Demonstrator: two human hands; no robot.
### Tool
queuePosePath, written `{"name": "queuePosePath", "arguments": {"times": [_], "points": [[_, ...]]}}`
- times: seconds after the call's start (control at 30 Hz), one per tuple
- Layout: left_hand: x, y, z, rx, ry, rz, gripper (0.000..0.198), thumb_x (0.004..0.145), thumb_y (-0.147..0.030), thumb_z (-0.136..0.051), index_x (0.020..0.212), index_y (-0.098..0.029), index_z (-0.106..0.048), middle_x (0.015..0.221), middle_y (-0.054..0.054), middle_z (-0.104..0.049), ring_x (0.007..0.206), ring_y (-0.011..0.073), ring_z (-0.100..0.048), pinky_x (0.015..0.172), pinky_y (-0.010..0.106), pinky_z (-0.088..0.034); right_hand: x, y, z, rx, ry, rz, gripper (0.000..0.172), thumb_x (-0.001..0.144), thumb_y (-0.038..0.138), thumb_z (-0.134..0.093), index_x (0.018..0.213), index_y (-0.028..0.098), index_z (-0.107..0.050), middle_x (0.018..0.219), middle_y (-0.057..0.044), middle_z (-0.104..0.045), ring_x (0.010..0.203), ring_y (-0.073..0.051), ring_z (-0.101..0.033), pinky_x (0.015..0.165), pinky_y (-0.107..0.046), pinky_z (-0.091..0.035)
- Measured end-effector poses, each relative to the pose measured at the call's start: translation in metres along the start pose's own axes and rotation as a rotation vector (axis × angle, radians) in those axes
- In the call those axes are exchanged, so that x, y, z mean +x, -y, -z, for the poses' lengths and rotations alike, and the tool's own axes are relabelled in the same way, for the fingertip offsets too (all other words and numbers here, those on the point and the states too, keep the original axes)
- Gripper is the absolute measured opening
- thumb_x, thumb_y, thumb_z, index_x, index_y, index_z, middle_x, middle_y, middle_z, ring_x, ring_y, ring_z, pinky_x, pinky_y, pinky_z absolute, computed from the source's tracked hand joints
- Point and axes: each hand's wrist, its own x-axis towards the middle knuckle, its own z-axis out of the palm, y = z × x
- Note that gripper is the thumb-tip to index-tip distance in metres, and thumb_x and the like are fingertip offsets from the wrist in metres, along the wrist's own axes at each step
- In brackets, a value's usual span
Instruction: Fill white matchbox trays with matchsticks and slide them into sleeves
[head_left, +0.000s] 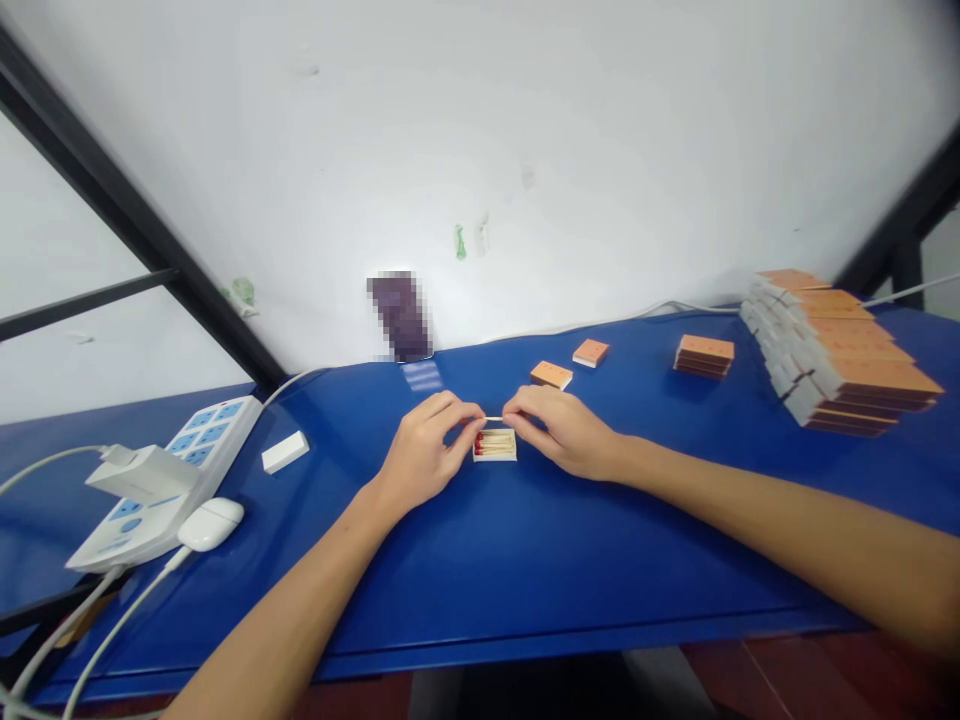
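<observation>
An open matchbox tray [495, 456] with several red-tipped matches lies on the blue table [480, 560]. Just above its far edge, a single matchstick [493, 419] spans the gap between both hands. My left hand [431, 445] pinches one end between thumb and fingers, and my right hand [566, 430] pinches the other end. Fingertips hide both ends of the stick. Beyond my right hand sits an orange matchbox [552, 375], with another matchbox [591, 353] a little farther back.
A small matchbox stack [703, 356] and a large pile of matchboxes [847, 350] stand at the right. On the left are a power strip [217, 430], a white rounded case [211, 524] and a white block [285, 452]. A blurred phone-like object [403, 315] leans on the wall.
</observation>
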Motion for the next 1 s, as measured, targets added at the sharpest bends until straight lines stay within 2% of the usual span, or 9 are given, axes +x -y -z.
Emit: {"name": "queuePosePath", "arguments": {"times": [0.17, 0.5, 0.7, 0.9, 1.0], "points": [[0.0, -0.0004, 0.0002, -0.043, 0.044, 0.058, 0.016, 0.099, -0.025, -0.048, 0.098, -0.02, -0.063, 0.086, 0.002, -0.066, 0.076, 0.0135, -0.059, 0.075, 0.027, -0.047, 0.0007, 0.0013, -0.005, 0.014, -0.043, -0.049, 0.017, 0.098, 0.025, -0.046, 0.087, 0.019, -0.058, 0.079, -0.002, -0.061, 0.066, -0.013, -0.052, 0.063, -0.027, -0.04], [0.0007, 0.0042, 0.0012, -0.068, 0.108, 0.082, 0.023, 0.101, -0.029, -0.045, 0.098, -0.021, -0.066, 0.081, 0.001, -0.065, 0.071, 0.0134, -0.058, 0.07, 0.026, -0.046, 0.0008, 0.003, -0.0066, 0.019, -0.099, -0.027, 0.016, 0.092, 0.024, -0.053, 0.084, 0.019, -0.066, 0.072, -0.002, -0.066, 0.061, -0.013, -0.056, 0.062, -0.027, -0.043], [0.0005, 0.0033, 0.0012, -0.077, 0.136, 0.093, 0.025, 0.102, -0.028, -0.04, 0.099, -0.02, -0.064, 0.088, 0.003, -0.065, 0.078, 0.0149, -0.06, 0.074, 0.027, -0.046, 0.002, 0.0033, -0.0077, 0.017, -0.126, -0.031, 0.014, 0.09, 0.022, -0.057, 0.083, 0.019, -0.068, 0.072, -0.001, -0.069, 0.061, -0.013, -0.058, 0.063, -0.027, -0.044], [0.0009, 0.002, 0.0021, -0.022, 0.067, 0.133, 0.027, 0.103, -0.029, -0.035, 0.097, -0.02, -0.06, 0.089, 0.004, -0.063, 0.081, 0.0165, -0.058, 0.078, 0.03, -0.045, -0.0005, -0.0006, -0.0089, 0.002, -0.123, -0.031, 0.01, 0.088, 0.022, -0.059, 0.086, 0.019, -0.069, 0.074, -0.001, -0.07, 0.062, -0.013, -0.06, 0.065, -0.028, -0.046], [0.0009, 0.0019, 0.0031, 0.007, 0.062, 0.161, 0.026, 0.102, -0.028, -0.034, 0.091, -0.02, -0.056, 0.084, 0.003, -0.06, 0.077, 0.016, -0.055, 0.075, 0.03, -0.044, -0.0013, 0.0007, -0.0086, 0.028, -0.106, -0.03, 0.008, 0.086, 0.021, -0.06, 0.085, 0.019, -0.067, 0.076, -0.001, -0.07, 0.063, -0.013, -0.06, 0.065, -0.027, -0.046]]}}
